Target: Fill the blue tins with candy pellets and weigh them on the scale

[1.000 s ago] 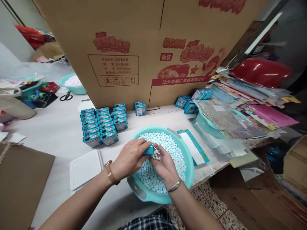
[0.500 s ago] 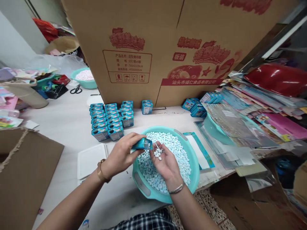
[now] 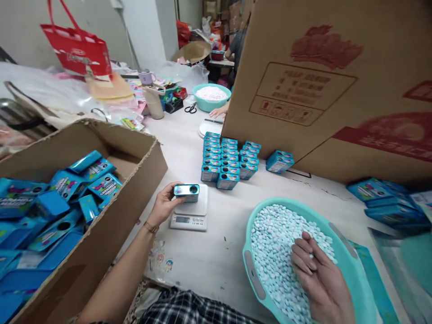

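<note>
Blue tin (image 3: 186,191) at the white scale (image 3: 200,226)
Left hand (image 3: 164,207) pinches the tin between thumb and fingers over the weighing plate (image 3: 202,204), contact unclear; right hand (image 3: 319,274), fingers curled together, is above pale pellets (image 3: 275,252) in a turquoise basin (image 3: 249,234)

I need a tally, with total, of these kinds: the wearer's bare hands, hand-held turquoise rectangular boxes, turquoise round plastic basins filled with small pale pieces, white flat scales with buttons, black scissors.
Bare hands, left hand and right hand: 2
Hand-held turquoise box: 1
Filled turquoise basins: 2
White scale with buttons: 1
Black scissors: 1
Total: 7
</note>
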A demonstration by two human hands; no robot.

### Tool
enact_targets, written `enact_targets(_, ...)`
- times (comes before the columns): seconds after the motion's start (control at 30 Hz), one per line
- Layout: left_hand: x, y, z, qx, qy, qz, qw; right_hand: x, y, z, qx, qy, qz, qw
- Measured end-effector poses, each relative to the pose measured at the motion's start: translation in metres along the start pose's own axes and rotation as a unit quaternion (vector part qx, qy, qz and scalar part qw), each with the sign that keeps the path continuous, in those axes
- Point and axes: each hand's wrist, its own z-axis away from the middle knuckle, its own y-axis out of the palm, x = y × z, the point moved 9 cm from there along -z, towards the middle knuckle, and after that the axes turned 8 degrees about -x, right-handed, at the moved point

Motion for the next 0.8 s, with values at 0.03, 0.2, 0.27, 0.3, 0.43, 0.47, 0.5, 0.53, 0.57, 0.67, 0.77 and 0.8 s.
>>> enact_targets(0.03,0.005,-0.001,0.000,0.007,-0.006,0.002,1.000,-0.001,0.003,0.000,-0.001,-0.004,0.015,1.000)
enact_targets(0.2,-0.004,-0.014,0.006,0.015,0.008,0.024,1.000,0.002,0.009,-0.004,-0.029,-0.039,0.080,0.996)
enact_targets(0.27,-0.018,-0.030,0.012,-0.020,0.027,0.032,0.999,0.008,0.004,-0.006,-0.067,-0.059,0.088,0.992)
enact_targets(0.3,-0.024,-0.040,0.016,-0.042,0.034,0.034,0.998,0.010,0.001,-0.007,-0.086,-0.065,0.084,0.991)
enact_targets(0.43,-0.040,-0.067,0.034,-0.105,0.053,0.025,0.993,0.010,0.001,-0.008,-0.090,-0.041,0.074,0.992)
enact_targets(0.47,-0.041,-0.070,0.038,-0.111,0.053,0.019,0.992,0.010,0.004,-0.008,-0.075,-0.035,0.081,0.993)
enact_targets(0.5,-0.041,-0.071,0.040,-0.114,0.052,0.014,0.992,0.009,0.007,-0.008,-0.061,-0.035,0.093,0.993)
enact_targets(0.53,-0.041,-0.072,0.042,-0.114,0.049,0.010,0.992,0.009,0.011,-0.008,-0.049,-0.038,0.106,0.992)
enact_targets(0.57,-0.039,-0.072,0.043,-0.114,0.046,0.007,0.992,0.009,0.014,-0.008,-0.042,-0.045,0.119,0.991)
enact_targets(0.67,-0.036,-0.070,0.041,-0.113,0.044,-0.001,0.993,0.006,0.025,-0.007,-0.032,-0.058,0.146,0.987)
enact_targets(0.77,-0.037,-0.061,0.035,-0.094,0.054,-0.019,0.994,0.000,0.035,-0.004,-0.023,-0.051,0.149,0.987)
enact_targets(0.8,-0.040,-0.056,0.033,-0.083,0.062,-0.030,0.994,-0.002,0.038,-0.003,-0.020,-0.046,0.145,0.988)
